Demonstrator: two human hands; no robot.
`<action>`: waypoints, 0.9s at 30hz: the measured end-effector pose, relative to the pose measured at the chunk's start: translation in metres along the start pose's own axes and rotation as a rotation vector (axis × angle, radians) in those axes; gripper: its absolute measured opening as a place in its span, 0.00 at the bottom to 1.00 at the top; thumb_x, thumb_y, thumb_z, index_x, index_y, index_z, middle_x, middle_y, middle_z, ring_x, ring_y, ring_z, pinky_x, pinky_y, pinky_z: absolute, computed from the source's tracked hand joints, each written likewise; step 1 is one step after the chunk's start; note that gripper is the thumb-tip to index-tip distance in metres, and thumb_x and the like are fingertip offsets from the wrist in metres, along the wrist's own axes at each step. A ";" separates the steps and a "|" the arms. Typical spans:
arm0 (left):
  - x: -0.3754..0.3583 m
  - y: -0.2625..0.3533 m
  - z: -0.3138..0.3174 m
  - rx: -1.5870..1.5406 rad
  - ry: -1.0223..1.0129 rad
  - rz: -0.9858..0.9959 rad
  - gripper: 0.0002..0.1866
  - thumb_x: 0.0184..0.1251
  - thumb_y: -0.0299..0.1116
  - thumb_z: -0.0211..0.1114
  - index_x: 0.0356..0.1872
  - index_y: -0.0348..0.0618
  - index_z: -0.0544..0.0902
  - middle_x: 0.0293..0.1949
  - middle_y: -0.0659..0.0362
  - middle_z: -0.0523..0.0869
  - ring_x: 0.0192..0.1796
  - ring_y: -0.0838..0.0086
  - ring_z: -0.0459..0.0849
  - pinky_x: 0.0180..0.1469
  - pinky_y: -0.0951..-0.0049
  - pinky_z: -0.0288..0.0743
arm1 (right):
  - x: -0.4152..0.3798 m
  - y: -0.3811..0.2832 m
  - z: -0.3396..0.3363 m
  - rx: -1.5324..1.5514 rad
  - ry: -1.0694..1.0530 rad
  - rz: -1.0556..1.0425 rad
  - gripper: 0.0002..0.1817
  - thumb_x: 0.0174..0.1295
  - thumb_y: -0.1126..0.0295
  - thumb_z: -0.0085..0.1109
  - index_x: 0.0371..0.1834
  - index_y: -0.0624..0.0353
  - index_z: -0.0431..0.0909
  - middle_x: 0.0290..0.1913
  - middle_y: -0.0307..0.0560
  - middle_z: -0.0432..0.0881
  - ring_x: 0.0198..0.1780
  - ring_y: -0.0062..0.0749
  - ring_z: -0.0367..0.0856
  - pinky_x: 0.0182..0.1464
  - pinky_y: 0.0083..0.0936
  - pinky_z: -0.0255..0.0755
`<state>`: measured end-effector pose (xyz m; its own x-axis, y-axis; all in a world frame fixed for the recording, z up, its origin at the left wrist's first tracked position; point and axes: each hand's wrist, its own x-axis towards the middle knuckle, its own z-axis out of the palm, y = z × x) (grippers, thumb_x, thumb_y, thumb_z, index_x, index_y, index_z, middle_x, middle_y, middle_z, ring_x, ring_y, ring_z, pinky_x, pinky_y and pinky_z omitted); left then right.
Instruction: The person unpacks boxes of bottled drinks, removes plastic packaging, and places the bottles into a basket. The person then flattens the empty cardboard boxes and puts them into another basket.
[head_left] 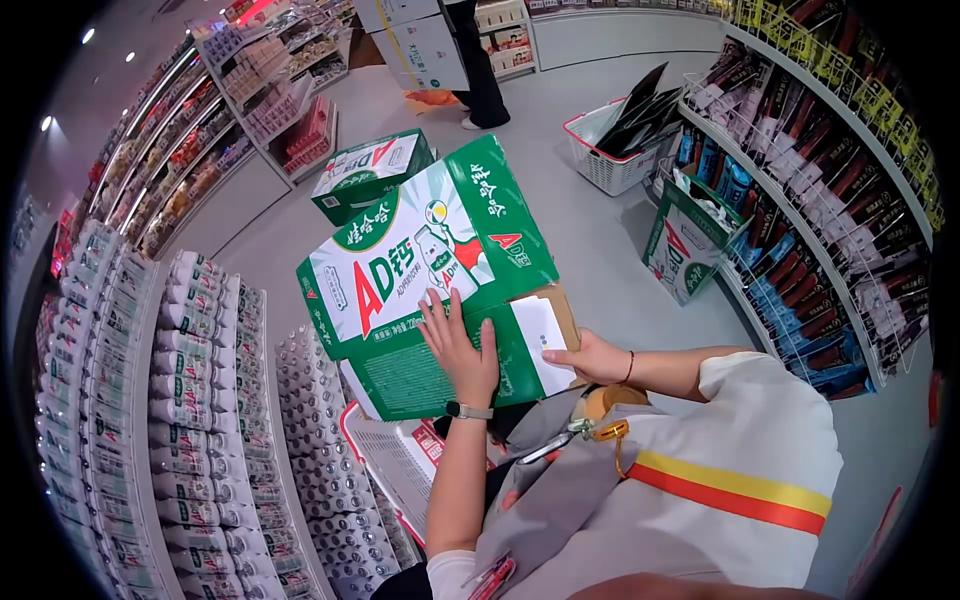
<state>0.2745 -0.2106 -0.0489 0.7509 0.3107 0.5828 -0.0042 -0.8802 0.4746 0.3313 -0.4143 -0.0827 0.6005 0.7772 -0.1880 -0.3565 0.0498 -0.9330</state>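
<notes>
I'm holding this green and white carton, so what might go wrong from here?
The left hand lies on the carton with fingers spread, so it might drop if the right hand slips. Swinging it left could knock the shelved bottles. Lowering it may catch the red-rimmed basket.

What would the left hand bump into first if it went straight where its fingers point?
The green-and-white carton: the left hand seems to rest on it, so it would slide across the printed face. Past the far edge, the box on the floor roughly lines up, probably lower and farther off.
</notes>
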 end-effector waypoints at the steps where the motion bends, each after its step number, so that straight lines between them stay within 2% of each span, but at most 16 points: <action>1: 0.002 -0.004 -0.005 -0.151 0.028 0.010 0.29 0.69 0.44 0.53 0.68 0.45 0.64 0.73 0.48 0.55 0.76 0.51 0.48 0.73 0.47 0.35 | 0.004 -0.005 0.002 -0.022 0.003 -0.060 0.24 0.63 0.67 0.61 0.60 0.64 0.68 0.53 0.45 0.78 0.53 0.27 0.77 0.55 0.28 0.72; 2: 0.002 -0.008 -0.013 -0.253 0.011 0.023 0.24 0.69 0.40 0.54 0.64 0.42 0.70 0.72 0.47 0.57 0.75 0.51 0.51 0.74 0.50 0.38 | 0.010 -0.012 0.005 -0.042 0.004 -0.120 0.23 0.63 0.67 0.61 0.59 0.65 0.69 0.51 0.45 0.79 0.51 0.26 0.78 0.54 0.27 0.73; 3: 0.002 -0.010 -0.021 -0.245 0.008 0.019 0.24 0.69 0.40 0.54 0.64 0.42 0.70 0.72 0.47 0.57 0.75 0.51 0.51 0.74 0.50 0.38 | 0.019 -0.022 0.008 -0.035 -0.001 -0.115 0.23 0.63 0.67 0.61 0.59 0.65 0.69 0.51 0.45 0.79 0.51 0.26 0.78 0.54 0.27 0.73; 5: -0.008 -0.013 -0.034 -0.477 -0.117 0.009 0.23 0.69 0.39 0.54 0.62 0.42 0.71 0.72 0.46 0.57 0.74 0.50 0.53 0.73 0.51 0.42 | 0.040 -0.050 0.006 0.134 0.046 -0.181 0.22 0.64 0.68 0.60 0.59 0.66 0.70 0.51 0.46 0.80 0.50 0.26 0.79 0.53 0.27 0.74; 8: -0.033 -0.024 -0.049 -0.339 -0.237 0.027 0.21 0.63 0.33 0.59 0.58 0.44 0.75 0.70 0.47 0.60 0.73 0.50 0.55 0.72 0.54 0.48 | 0.092 -0.105 -0.027 0.176 0.173 -0.373 0.21 0.63 0.71 0.61 0.57 0.65 0.70 0.50 0.46 0.80 0.49 0.27 0.80 0.52 0.28 0.75; 12: -0.078 -0.079 -0.056 -0.211 -0.369 -0.177 0.19 0.59 0.27 0.61 0.53 0.45 0.79 0.68 0.49 0.64 0.69 0.51 0.61 0.69 0.57 0.55 | 0.192 -0.201 -0.112 0.080 0.484 -0.839 0.19 0.62 0.72 0.62 0.54 0.68 0.72 0.49 0.45 0.81 0.47 0.25 0.80 0.50 0.25 0.75; 15: -0.098 -0.111 -0.054 -0.143 -0.421 -0.316 0.16 0.61 0.26 0.60 0.51 0.42 0.80 0.63 0.49 0.71 0.65 0.55 0.67 0.67 0.61 0.61 | 0.256 -0.274 -0.209 -0.151 0.772 -1.035 0.20 0.61 0.66 0.63 0.49 0.72 0.75 0.44 0.48 0.83 0.40 0.27 0.82 0.42 0.24 0.76; 16: -0.105 -0.120 -0.050 -0.145 -0.429 -0.322 0.16 0.61 0.26 0.60 0.51 0.42 0.80 0.63 0.49 0.71 0.65 0.55 0.67 0.67 0.61 0.61 | 0.276 -0.290 -0.257 -0.182 0.930 -0.969 0.20 0.60 0.65 0.64 0.48 0.71 0.76 0.42 0.49 0.83 0.38 0.29 0.82 0.41 0.24 0.75; 18: -0.123 -0.142 -0.039 -0.274 -0.447 -0.508 0.14 0.62 0.27 0.60 0.49 0.39 0.81 0.59 0.50 0.75 0.61 0.57 0.72 0.65 0.62 0.64 | 0.299 -0.304 -0.314 -0.278 1.123 -1.139 0.19 0.59 0.63 0.64 0.45 0.69 0.78 0.39 0.50 0.84 0.37 0.31 0.82 0.39 0.27 0.75; 19: -0.141 -0.157 -0.026 -0.331 -0.387 -0.563 0.12 0.63 0.27 0.61 0.47 0.37 0.81 0.55 0.50 0.78 0.57 0.59 0.77 0.62 0.65 0.68 | 0.297 -0.308 -0.324 -0.461 1.331 -0.966 0.18 0.58 0.63 0.64 0.43 0.68 0.78 0.37 0.51 0.84 0.37 0.34 0.82 0.39 0.30 0.75; 20: -0.149 -0.163 -0.018 -0.378 -0.382 -0.633 0.12 0.64 0.27 0.60 0.46 0.36 0.80 0.53 0.50 0.78 0.55 0.61 0.78 0.59 0.67 0.70 | 0.311 -0.302 -0.364 -0.484 1.368 -1.065 0.19 0.58 0.62 0.63 0.42 0.69 0.78 0.36 0.51 0.84 0.37 0.35 0.83 0.41 0.32 0.75; 21: -0.154 -0.167 -0.011 -0.426 -0.376 -0.705 0.11 0.64 0.27 0.60 0.46 0.35 0.80 0.52 0.50 0.79 0.53 0.63 0.79 0.56 0.69 0.72 | 0.311 -0.299 -0.376 -0.452 1.449 -0.880 0.15 0.57 0.64 0.62 0.39 0.67 0.80 0.36 0.58 0.85 0.41 0.49 0.85 0.45 0.36 0.74; 23: -0.162 -0.177 -0.002 -0.426 -0.423 -0.701 0.11 0.65 0.28 0.60 0.46 0.35 0.80 0.51 0.50 0.79 0.51 0.64 0.79 0.53 0.71 0.74 | 0.317 -0.280 -0.415 -0.650 1.617 -0.594 0.17 0.55 0.64 0.61 0.40 0.67 0.81 0.39 0.61 0.84 0.45 0.55 0.83 0.49 0.39 0.74; 24: -0.164 -0.181 0.003 -0.420 -0.472 -0.690 0.11 0.65 0.28 0.60 0.46 0.34 0.79 0.51 0.51 0.79 0.49 0.66 0.80 0.50 0.73 0.75 | 0.329 -0.270 -0.444 -0.568 1.703 -0.362 0.20 0.56 0.60 0.63 0.41 0.70 0.81 0.40 0.57 0.84 0.42 0.46 0.85 0.44 0.37 0.77; 25: -0.162 -0.179 0.004 -0.424 -0.473 -0.698 0.11 0.65 0.28 0.60 0.46 0.34 0.79 0.51 0.51 0.79 0.49 0.66 0.80 0.50 0.73 0.75 | 0.342 -0.261 -0.485 -0.519 1.655 -0.221 0.17 0.59 0.66 0.59 0.44 0.71 0.79 0.42 0.61 0.82 0.40 0.49 0.84 0.39 0.42 0.81; 27: -0.153 -0.177 0.001 -0.352 -0.529 -0.737 0.11 0.65 0.27 0.60 0.46 0.34 0.79 0.51 0.51 0.79 0.47 0.66 0.80 0.50 0.73 0.74 | 0.331 -0.261 -0.447 0.225 1.457 -0.334 0.14 0.62 0.72 0.53 0.48 0.71 0.74 0.45 0.62 0.80 0.37 0.52 0.83 0.31 0.50 0.84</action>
<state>0.1612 -0.1029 -0.2226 0.8436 0.4640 -0.2701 0.4532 -0.3455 0.8217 0.9427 -0.4502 -0.0385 0.7893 -0.5650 -0.2404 -0.0823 0.2906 -0.9533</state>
